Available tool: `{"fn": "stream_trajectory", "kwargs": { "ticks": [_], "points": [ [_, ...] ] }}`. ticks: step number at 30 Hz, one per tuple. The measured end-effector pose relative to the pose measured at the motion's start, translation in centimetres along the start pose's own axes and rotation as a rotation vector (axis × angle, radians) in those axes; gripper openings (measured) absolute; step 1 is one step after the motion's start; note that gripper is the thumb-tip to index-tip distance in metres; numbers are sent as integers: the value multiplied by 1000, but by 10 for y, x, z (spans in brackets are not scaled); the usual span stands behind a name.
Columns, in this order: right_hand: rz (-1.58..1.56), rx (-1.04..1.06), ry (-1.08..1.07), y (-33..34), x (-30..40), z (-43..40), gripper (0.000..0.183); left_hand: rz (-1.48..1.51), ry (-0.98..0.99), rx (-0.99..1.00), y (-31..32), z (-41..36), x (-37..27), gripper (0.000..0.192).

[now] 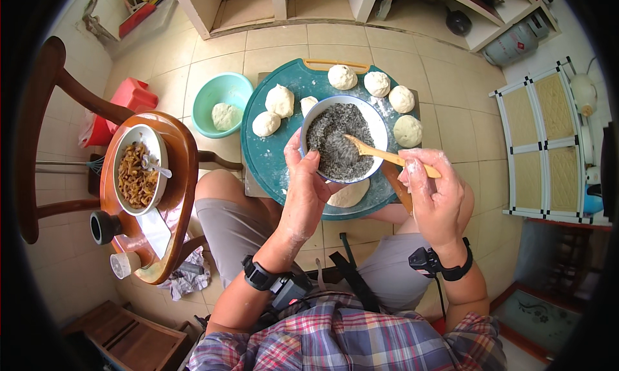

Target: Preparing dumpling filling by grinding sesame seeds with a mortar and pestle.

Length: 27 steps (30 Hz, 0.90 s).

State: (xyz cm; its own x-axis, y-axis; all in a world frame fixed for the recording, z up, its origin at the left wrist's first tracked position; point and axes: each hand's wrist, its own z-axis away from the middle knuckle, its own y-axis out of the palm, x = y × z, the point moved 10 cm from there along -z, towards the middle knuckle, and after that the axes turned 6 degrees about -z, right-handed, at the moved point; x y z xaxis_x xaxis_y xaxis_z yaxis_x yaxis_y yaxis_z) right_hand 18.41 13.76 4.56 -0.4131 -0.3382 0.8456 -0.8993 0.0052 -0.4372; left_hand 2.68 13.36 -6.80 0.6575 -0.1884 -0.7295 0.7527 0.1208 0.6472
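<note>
My left hand [305, 189] holds a white bowl with a blue rim [381, 131] above a round green board [263, 160]. In the bowl lies a dark grey, crumbly mixture [333, 151], blurred around the spoon tip. A wooden spoon [387, 156] dips into it, its handle gripped by the floury fingers of my right hand [433, 192]. Below the bowl, a flattened piece of dough [350, 195] is partly covered. Beside it lies a wooden stick, perhaps a rolling pin [397, 187]. Several dough balls [377, 84] rest along the board's far and right edge; more dough lumps [279, 101] sit at its left.
A turquoise basin [203, 92] with dough [226, 117] stands on the tiled floor. On the wooden chair [181, 138] at left are a bowl of brown chopped food [138, 175] with a spoon, a dark mortar-like cup [104, 227] and a clear cup [125, 264].
</note>
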Motion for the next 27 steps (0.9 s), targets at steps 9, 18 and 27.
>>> {"fn": "stream_trajectory", "kwargs": {
  "ticks": [9, 18, 27],
  "points": [
    [138, 227, -384, 16, 44, -3, 21, -12, -27, 35, 3, -1, 0, 48],
    [249, 154, -440, 0, 45, -15, 17, -49, -11, 64, 1, 0, -4, 50],
    [-187, 26, 247, -3, -36, -7, 15, -110, 27, -9, 0, 2, -5, 55]
  ]
}}
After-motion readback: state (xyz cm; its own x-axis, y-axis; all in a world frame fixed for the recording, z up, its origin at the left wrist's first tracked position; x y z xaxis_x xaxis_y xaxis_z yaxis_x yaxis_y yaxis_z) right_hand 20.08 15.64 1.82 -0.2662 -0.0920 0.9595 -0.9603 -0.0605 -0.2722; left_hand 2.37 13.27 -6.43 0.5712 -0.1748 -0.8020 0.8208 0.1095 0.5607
